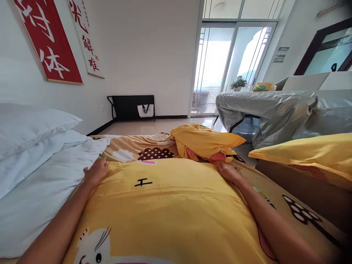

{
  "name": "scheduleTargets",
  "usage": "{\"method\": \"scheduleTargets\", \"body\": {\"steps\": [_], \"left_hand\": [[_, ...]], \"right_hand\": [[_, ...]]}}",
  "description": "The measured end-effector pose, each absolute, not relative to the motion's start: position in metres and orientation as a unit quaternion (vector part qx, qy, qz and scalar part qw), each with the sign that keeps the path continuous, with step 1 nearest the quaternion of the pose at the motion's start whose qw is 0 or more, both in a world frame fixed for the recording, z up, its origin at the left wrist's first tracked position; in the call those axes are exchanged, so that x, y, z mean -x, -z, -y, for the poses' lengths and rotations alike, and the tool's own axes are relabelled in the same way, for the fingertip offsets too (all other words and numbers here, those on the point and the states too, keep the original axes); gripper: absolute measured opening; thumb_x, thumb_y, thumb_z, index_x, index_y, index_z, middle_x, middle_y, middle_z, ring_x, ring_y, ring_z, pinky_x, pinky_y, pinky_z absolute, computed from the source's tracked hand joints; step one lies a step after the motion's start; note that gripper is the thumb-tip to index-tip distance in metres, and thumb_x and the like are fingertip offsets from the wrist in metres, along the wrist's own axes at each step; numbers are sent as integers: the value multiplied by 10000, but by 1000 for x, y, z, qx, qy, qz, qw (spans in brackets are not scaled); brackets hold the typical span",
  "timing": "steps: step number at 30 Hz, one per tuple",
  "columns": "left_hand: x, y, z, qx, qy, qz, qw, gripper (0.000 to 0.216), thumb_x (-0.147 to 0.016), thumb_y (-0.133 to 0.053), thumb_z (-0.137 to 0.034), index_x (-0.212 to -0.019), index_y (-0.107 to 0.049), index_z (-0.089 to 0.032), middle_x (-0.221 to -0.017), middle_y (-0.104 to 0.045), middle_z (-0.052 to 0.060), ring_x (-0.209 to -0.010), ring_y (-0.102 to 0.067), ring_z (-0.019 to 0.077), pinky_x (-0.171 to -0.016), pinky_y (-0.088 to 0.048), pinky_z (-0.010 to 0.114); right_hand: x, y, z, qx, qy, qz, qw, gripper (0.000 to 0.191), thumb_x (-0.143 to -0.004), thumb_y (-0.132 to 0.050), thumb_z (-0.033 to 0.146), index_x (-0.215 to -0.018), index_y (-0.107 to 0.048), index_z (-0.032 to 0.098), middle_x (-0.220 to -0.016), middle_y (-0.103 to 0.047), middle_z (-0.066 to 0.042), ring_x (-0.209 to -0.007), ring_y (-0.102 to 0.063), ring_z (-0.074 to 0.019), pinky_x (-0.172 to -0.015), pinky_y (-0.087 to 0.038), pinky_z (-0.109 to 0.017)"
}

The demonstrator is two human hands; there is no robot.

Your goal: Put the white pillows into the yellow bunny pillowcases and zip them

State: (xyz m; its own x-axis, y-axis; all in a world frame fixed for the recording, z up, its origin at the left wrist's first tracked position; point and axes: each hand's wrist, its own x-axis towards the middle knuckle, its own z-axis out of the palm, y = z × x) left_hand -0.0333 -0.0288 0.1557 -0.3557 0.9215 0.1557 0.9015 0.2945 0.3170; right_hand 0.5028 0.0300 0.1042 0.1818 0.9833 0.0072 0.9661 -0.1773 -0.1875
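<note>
A yellow pillow [170, 216] with a printed cartoon animal face and a dark "H"-like mark lies flat right in front of me. At its far left corner, my left hand [96, 171] is closed on the edge, fingertips partly hidden. My right hand [227, 172] grips the far right corner, its fingers curled at the edge. Just beyond that hand rests a crumpled yellow cloth bundle [203, 141] with orange-red print. Under the pillow spreads a tan patterned blanket [275, 194].
White pillows [33, 128] are stacked on the left. Another yellow pillow [308, 154] sits on a brown cardboard box [297, 183] at right. Behind stands a table under a silver cover [264, 104]. A black folded frame [126, 107] leans on the far wall, near sliding glass doors [231, 66].
</note>
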Motion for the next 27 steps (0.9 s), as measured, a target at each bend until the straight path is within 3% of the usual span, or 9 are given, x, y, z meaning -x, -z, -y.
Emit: {"method": "scheduleTargets", "body": {"steps": [3, 5, 8, 11, 13, 16, 20, 27], "left_hand": [[-10, -204, 52, -601, -191, -776, 2, 502, -927, -313, -299, -1417, -357, -203, -1403, -490, 58, -1318, -394, 301, -1094, -257, 448], [-58, -224, 74, -696, -194, -692, -2, 509, -917, -314, -311, -1406, -392, -197, -1438, -455, 32, -1336, -381, 253, -1119, -246, 343], [-135, -222, 112, -793, -154, -589, -24, 542, -876, -324, -226, -1402, -406, -128, -1473, -401, 88, -1376, -324, 231, -1128, -249, 361], [-175, -190, 143, -831, -97, -547, -27, 519, -894, -326, -220, -1392, -428, -119, -1455, -414, 134, -1365, -348, 246, -1124, -260, 431], [-170, -164, 155, -841, -101, -531, -40, 496, -941, -286, -289, -1401, -424, -163, -1462, -407, 109, -1364, -353, 240, -1125, -260, 457], [-130, -132, 168, -835, -150, -519, -104, 514, -956, -300, -401, -1445, -341, -247, -1501, -345, 51, -1381, -321, 226, -1131, -251, 458], [-62, -104, 188, -783, -180, -571, -167, 563, -949, -328, -374, -1490, -190, -301, -1535, -277, 22, -1404, -272, 224, -1127, -237, 453], [21, -54, 232, -704, -183, -675, -124, 594, -940, -263, -381, -1503, -85, -318, -1560, -209, 0, -1418, -232, 246, -1137, -221, 493]], "right_hand": [[-463, -160, 3, 731, 16, 669, 131, 488, -952, -228, 343, -1347, -454, 168, -1528, -277, -101, -1354, -344, -259, -1087, -249, -437], [-416, -192, 35, 651, 71, 732, 186, 478, -946, -253, 340, -1329, -484, 169, -1472, -390, -92, -1334, -379, -238, -1082, -272, -400], [-343, -212, 89, 510, 68, 837, 187, 489, -899, -300, 228, -1354, -466, 156, -1433, -447, -84, -1335, -382, -208, -1083, -281, -374], [-309, -191, 126, 462, 10, 872, 162, 512, -900, -318, 226, -1392, -428, 137, -1445, -425, -97, -1349, -363, -214, -1090, -287, -379], [-314, -164, 138, 455, -4, 873, 177, 496, -941, -289, 281, -1402, -424, 157, -1454, -411, -77, -1362, -345, -202, -1111, -273, -378], [-348, -127, 142, 446, 37, 865, 227, 486, -969, -288, 343, -1421, -399, 205, -1485, -357, -38, -1392, -286, -188, -1141, -239, -398], [-403, -99, 146, 495, 107, 825, 252, 529, -968, -328, 359, -1478, -270, 232, -1520, -279, -44, -1407, -247, -220, -1125, -255, -455], [-470, -59, 163, 549, 142, 790, 232, 576, -969, -276, 363, -1511, -113, 257, -1521, -288, -33, -1395, -275, -222, -1106, -284, -464]]}}
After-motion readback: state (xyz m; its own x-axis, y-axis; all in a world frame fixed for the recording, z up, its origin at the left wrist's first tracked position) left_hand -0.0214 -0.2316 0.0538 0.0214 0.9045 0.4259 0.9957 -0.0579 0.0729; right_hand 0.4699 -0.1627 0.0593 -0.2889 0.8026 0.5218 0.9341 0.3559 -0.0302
